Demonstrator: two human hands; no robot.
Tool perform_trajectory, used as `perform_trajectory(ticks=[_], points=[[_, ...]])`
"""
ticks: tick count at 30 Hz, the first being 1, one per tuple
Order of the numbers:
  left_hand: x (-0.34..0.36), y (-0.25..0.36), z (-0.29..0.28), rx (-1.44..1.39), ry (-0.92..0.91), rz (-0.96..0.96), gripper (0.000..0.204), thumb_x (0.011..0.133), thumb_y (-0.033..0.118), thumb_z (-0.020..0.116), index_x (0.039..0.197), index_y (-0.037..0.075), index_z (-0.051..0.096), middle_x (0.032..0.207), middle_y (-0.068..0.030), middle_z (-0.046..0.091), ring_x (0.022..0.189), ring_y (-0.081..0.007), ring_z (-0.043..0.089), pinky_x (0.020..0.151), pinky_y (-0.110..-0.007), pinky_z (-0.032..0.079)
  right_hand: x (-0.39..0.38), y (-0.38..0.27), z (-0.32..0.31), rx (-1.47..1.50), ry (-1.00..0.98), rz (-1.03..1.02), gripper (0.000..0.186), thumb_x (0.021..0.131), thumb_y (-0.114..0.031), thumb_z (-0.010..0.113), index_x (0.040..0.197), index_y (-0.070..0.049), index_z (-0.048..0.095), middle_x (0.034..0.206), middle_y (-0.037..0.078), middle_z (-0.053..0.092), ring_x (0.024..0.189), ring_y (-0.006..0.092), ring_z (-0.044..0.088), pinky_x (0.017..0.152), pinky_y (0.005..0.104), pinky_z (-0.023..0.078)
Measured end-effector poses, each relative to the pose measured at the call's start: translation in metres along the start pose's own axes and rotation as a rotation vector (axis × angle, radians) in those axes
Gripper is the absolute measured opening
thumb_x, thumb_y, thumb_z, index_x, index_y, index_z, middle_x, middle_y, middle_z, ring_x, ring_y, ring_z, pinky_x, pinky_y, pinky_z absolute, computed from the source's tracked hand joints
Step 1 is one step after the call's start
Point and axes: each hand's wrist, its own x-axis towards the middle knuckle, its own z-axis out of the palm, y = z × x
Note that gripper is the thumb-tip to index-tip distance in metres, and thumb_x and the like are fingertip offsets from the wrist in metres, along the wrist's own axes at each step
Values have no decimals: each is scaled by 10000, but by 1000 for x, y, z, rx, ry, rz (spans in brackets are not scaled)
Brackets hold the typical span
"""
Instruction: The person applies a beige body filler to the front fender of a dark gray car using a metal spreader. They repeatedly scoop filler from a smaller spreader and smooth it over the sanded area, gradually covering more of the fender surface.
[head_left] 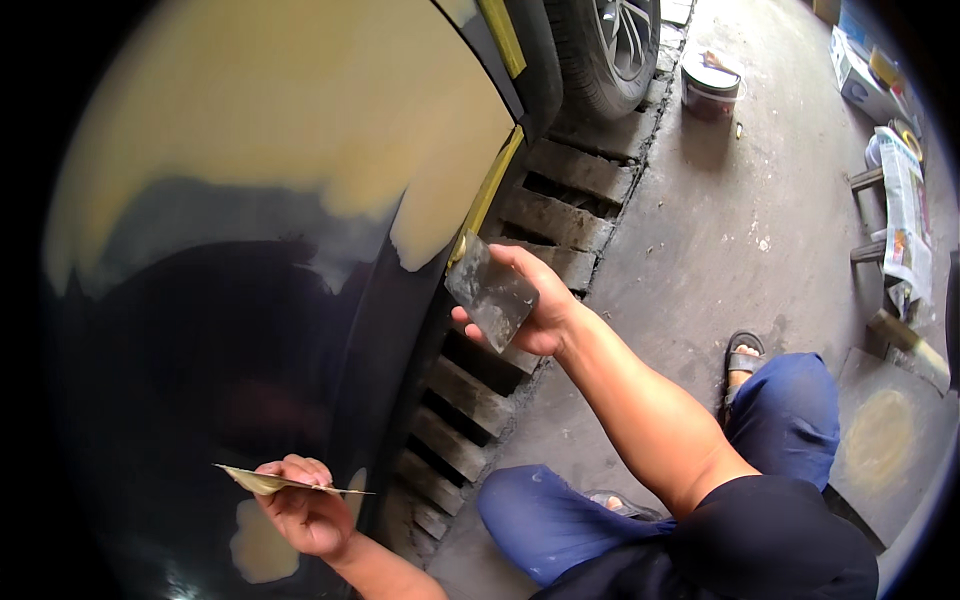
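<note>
My left hand holds a thin flat spreader with cream paste on it, level and seen nearly edge-on, near the lower part of a dark car panel. My right hand grips a grey square plate, with cream paste on its upper corner, beside the panel edge and its yellow masking tape. A large cream filled area covers the panel's upper part, with grey patches below it and a smaller cream patch near my left hand.
A wheel stands above a slatted grate along the car. A tin sits on the concrete floor. At the right are a stool covered in paper, boxes and a board. My bent knees are below.
</note>
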Motion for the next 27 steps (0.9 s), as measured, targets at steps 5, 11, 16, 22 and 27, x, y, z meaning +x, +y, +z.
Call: perform_trajectory(ticks=[5, 11, 16, 22, 27], points=[[12, 19, 0, 44, 76, 42, 416, 789, 0, 486, 1202, -7, 539, 815, -98, 610, 720, -175, 538, 650, -273, 449, 1, -7, 12, -5, -8, -34, 464, 944, -479, 496, 1178, -87, 581, 1004, 109, 633, 827, 283, 664, 653, 393, 574], [12, 15, 7, 54, 51, 33, 398, 819, -11, 460, 1209, -7, 544, 828, -86, 597, 739, -170, 525, 685, -288, 431, 8, -11, 13, -7, 54, -47, 493, 954, -513, 481, 1186, -88, 574, 1021, 114, 618, 844, 302, 647, 701, 405, 565], [13, 12, 13, 47, 25, 39, 403, 824, -23, 448, 1214, -5, 548, 835, -86, 593, 747, -175, 521, 703, -298, 424, 14, -6, 29, -81, 120, -95, 526, 960, -502, 491, 1269, -77, 492, 1135, 145, 555, 914, 308, 620, 725, 425, 554], [11, 6, 11, -1, 47, 36, 415, 806, -21, 461, 1212, -5, 549, 830, -95, 603, 733, -180, 528, 682, -292, 434, -5, 26, 57, -554, 191, -252, 687, 927, -412, 553, 1436, 22, 398, 1280, 141, 496, 1032, 264, 558, 803, 392, 532], [5, -1, 11, -16, 106, -12, 438, 787, -15, 487, 1221, -2, 542, 814, -107, 619, 708, -185, 539, 652, -285, 451, 9, 79, 38, -1095, 247, -727, 605, 932, -344, 538, 1392, 39, 448, 1336, 209, 436, 1257, 339, 472, 1061, 363, 377]])
